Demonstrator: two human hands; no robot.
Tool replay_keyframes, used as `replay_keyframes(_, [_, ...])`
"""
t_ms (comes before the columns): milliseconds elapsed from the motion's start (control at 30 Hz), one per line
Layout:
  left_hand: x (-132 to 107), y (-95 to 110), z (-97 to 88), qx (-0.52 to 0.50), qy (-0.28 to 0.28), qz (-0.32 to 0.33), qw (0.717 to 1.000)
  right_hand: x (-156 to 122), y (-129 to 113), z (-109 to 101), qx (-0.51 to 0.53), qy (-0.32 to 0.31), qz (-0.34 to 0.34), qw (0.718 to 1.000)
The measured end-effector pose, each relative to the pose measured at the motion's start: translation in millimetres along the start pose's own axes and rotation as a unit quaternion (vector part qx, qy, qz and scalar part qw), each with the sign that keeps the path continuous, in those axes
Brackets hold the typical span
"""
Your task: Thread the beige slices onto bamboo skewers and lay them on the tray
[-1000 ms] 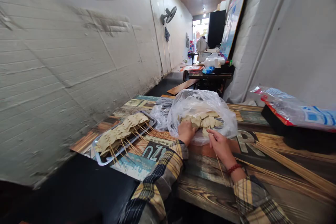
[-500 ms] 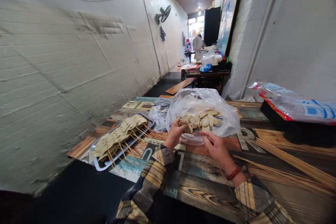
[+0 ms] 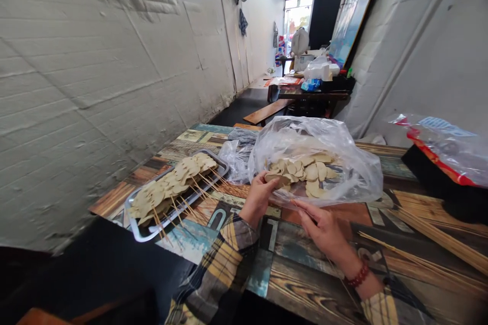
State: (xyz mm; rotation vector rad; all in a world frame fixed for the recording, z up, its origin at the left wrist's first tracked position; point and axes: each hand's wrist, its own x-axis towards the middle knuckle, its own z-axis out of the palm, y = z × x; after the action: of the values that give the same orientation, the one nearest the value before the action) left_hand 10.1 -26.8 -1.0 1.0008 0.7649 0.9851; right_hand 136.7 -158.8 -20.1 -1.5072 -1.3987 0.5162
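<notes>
My left hand (image 3: 259, 197) is closed, thumb and fingers pinching a thin beige slice (image 3: 277, 181) at the mouth of a clear plastic bag (image 3: 353, 175). More loose beige slices (image 3: 316, 172) lie in the bag. Just right of it, my right hand (image 3: 324, 226) grips a thin wooden skewer (image 3: 345, 284), whose back end trails below the palm. Whether the skewer's tip touches the slice I cannot tell. To the left, a metal tray (image 3: 143, 233) bears beige slices threaded on skewers (image 3: 173, 185), the sticks pointing toward me.
Bare skewers (image 3: 438, 236) lie on the patterned wooden table (image 3: 301, 284) at right. Behind them is a black container (image 3: 427, 172) with red-edged plastic packaging (image 3: 450, 147). A crumpled clear bag (image 3: 233, 160) sits behind the tray. Farther back stand a bench (image 3: 267, 111) and a cluttered table (image 3: 312, 95).
The camera view has tilted down and turned slightly left. My left hand still pinches a slice, and my right hand with the skewer sits a little farther from it.
</notes>
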Motion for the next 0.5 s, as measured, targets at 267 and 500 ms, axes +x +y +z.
replay_keyframes(267, [-4.5,9.4,2.5,-0.009,-0.007,-0.011,1.000,-0.4,-6.5,-1.4,-0.017,-0.018,-0.006,1.000])
replay_keyframes(500, [-10.8,17.5,8.4,-0.036,-0.019,-0.025,0.999,-0.9,-7.2,-1.6,-0.026,0.000,-0.018,1.000])
